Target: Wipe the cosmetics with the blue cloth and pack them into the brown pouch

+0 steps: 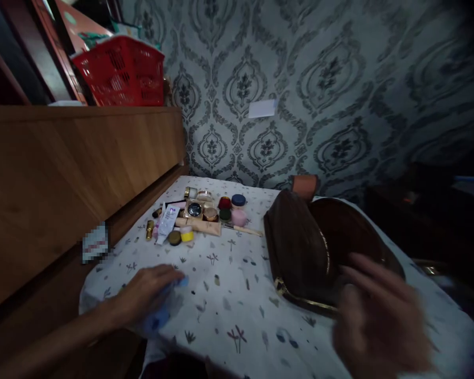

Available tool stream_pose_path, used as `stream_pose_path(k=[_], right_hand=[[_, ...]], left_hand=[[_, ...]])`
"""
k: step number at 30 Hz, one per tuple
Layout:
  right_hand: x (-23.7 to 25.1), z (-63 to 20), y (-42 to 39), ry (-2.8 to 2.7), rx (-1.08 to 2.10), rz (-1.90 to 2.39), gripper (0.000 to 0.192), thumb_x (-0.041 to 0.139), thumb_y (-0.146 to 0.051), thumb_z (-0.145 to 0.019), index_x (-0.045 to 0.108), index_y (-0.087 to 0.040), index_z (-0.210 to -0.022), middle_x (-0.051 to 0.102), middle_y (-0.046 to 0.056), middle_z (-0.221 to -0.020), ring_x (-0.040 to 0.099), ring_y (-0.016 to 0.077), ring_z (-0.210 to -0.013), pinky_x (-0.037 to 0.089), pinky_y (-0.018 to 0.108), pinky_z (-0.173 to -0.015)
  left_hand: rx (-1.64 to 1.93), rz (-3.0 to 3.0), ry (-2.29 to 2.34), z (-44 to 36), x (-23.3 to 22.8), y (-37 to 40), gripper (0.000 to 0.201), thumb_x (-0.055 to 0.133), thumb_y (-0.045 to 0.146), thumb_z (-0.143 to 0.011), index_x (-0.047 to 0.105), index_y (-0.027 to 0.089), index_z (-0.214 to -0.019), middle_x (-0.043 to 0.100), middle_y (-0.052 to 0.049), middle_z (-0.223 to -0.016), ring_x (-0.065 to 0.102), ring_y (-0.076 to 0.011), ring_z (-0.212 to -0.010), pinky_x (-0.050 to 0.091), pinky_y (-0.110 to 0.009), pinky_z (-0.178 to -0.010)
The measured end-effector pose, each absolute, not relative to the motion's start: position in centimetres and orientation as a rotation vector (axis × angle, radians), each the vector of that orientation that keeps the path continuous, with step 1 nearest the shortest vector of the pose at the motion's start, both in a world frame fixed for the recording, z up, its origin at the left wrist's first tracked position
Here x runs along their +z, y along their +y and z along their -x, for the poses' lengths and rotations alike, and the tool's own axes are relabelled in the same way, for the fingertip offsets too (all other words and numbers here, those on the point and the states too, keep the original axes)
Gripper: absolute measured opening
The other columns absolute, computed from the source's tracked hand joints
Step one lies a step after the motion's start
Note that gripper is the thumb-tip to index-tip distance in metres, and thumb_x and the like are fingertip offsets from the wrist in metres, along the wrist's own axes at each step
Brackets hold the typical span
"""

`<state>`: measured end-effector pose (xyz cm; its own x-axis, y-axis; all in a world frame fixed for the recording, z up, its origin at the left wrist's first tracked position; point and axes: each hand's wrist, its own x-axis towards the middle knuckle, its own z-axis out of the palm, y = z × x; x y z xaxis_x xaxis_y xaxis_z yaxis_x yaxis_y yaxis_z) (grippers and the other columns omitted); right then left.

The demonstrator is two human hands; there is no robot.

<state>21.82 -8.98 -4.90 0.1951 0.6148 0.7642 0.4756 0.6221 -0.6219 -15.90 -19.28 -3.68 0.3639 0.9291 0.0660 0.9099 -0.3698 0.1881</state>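
Nearest the camera, the left hand (pixel 148 295) lies palm down near the front left corner of the white flower-printed tablecloth (pixel 237 310), its fingers curled over a crumpled pale blue cloth (pixel 161 313) and pressing it against the tabletop. Farther back along the left edge, beside the wooden headboard-like panel (pixel 63 184), sits a cluster of small cosmetics (pixel 201 216): a white squeeze tube (pixel 168 223), a yellow-lidded jar (pixel 187 233), a square gold compact (pixel 194 209), a red-lidded jar (pixel 224 202), a blue-lidded jar (pixel 238 200) and a pink round pot (pixel 239 217). Right of them, toward the right edge, a dark brown leather pouch with a gold zipper (pixel 300 247) lies open, its mouth facing right. At the front right, the right hand (pixel 379 321) hovers just beside the pouch's open rim, blurred, fingers spread and holding nothing. Above the wooden panel stands a red plastic basket (pixel 120 71).
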Motion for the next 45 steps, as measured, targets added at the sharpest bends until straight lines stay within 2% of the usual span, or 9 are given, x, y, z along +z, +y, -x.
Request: stream_pose_path(k=[3, 9, 14, 19, 24, 28, 32, 41, 45], right_hand=[[-4.3, -14.4, -8.4, -1.941, 0.206, 0.64, 0.022, 0.054, -0.023, -0.091, 0.065, -0.025, -0.11, 0.068, 0.009, -0.109, 0.064, 0.027, -0.103, 0.051, 0.045, -0.091], [-6.1, -1.2, -4.8, -2.288, 0.641, 0.855, 0.045, 0.055, -0.023, -0.091, 0.05, -0.017, -0.135, 0.055, 0.014, -0.129, 0.056, 0.0253, -0.119, 0.05, 0.039, -0.097], [-7.7, 3.0, -3.5, -2.41, 0.549, 1.156, 0.055, 0.057, -0.022, -0.091, 0.042, -0.025, -0.143, 0.055, 0.011, -0.13, 0.056, 0.0256, -0.117, 0.05, 0.034, -0.088], [-9.1, 2.2, -1.9, -2.347, 0.456, 1.279, 0.048, 0.053, -0.011, -0.087, 0.048, -0.024, -0.133, 0.06, 0.01, -0.119, 0.058, 0.0249, -0.109, 0.047, 0.034, -0.086], [-9.7, 1.3, -0.7, -2.282, 0.379, 1.317, 0.052, 0.045, -0.005, -0.087, 0.046, -0.022, -0.136, 0.053, 0.015, -0.127, 0.056, 0.0277, -0.11, 0.049, 0.037, -0.083], [-10.0, 1.0, -0.9, -2.393, 0.446, 1.046, 0.052, 0.059, -0.017, -0.086, 0.05, -0.025, -0.137, 0.057, 0.01, -0.122, 0.057, 0.0259, -0.111, 0.047, 0.036, -0.092], [-10.5, 0.9, -1.0, -2.381, 0.539, 0.867, 0.049, 0.065, -0.028, -0.087, 0.054, -0.026, -0.134, 0.063, 0.007, -0.122, 0.056, 0.0254, -0.116, 0.044, 0.035, -0.097], [-11.4, 1.9, -0.1, -2.087, 0.697, 0.809, 0.03, 0.061, -0.014, -0.08, 0.064, -0.02, -0.109, 0.064, 0.009, -0.106, 0.057, 0.0255, -0.102, 0.046, 0.037, -0.09], [-11.0, 0.5, -1.0, -1.872, 0.781, 0.806, 0.025, 0.043, -0.025, -0.096, 0.063, -0.019, -0.108, 0.065, 0.01, -0.11, 0.058, 0.0233, -0.106, 0.047, 0.037, -0.091]], left_hand=[[0.392, -2.334, 2.173, 17.5, -4.4, -14.2, 0.038, 0.043, 0.023, -0.096, 0.052, 0.024, -0.133, 0.062, -0.01, -0.126, 0.06, -0.0239, -0.113, 0.053, -0.034, -0.088], [0.484, -1.804, 2.608, 20.1, -5.1, -8.0, 0.05, 0.058, 0.037, -0.091, 0.048, 0.015, -0.135, 0.058, -0.019, -0.131, 0.052, -0.0357, -0.124, 0.05, -0.044, -0.09], [0.72, -1.68, 2.518, 21.6, -6.5, -6.0, 0.048, 0.065, 0.031, -0.085, 0.052, 0.02, -0.13, 0.067, -0.014, -0.122, 0.061, -0.0317, -0.113, 0.048, -0.039, -0.088], [1.15, -1.461, 2.291, 23.8, -6.8, -3.8, 0.032, 0.069, 0.034, -0.074, 0.065, 0.018, -0.102, 0.073, -0.009, -0.097, 0.066, -0.0279, -0.095, 0.049, -0.033, -0.079], [1.53, -1.214, 1.926, 24.6, -6.7, -3.5, 0.059, 0.069, 0.059, -0.064, 0.064, 0.013, -0.099, 0.067, -0.003, -0.077, 0.063, -0.0186, -0.067, 0.049, -0.027, -0.06], [1.596, -1.121, 1.716, 23.7, -6.6, -4.1, 0.067, 0.074, 0.063, -0.056, 0.065, 0.012, -0.099, 0.059, 0.003, -0.063, 0.053, -0.0124, -0.05, 0.042, -0.023, -0.048], [1.601, -1.11, 1.593, 21.9, -6.4, -4.4, 0.061, 0.079, 0.057, -0.054, 0.066, 0.014, -0.096, 0.058, 0.005, -0.062, 0.049, -0.0102, -0.047, 0.038, -0.021, -0.046], [1.609, -1.164, 1.466, 18.6, -6.4, -4.9, 0.052, 0.078, 0.054, -0.061, 0.065, 0.017, -0.094, 0.06, 0.004, -0.069, 0.049, -0.0097, -0.052, 0.039, -0.02, -0.048], [1.621, -1.179, 1.46, 17.1, -6.7, -5.3, 0.048, 0.074, 0.054, -0.067, 0.063, 0.017, -0.095, 0.059, 0.005, -0.07, 0.047, -0.0093, -0.052, 0.037, -0.019, -0.048]])
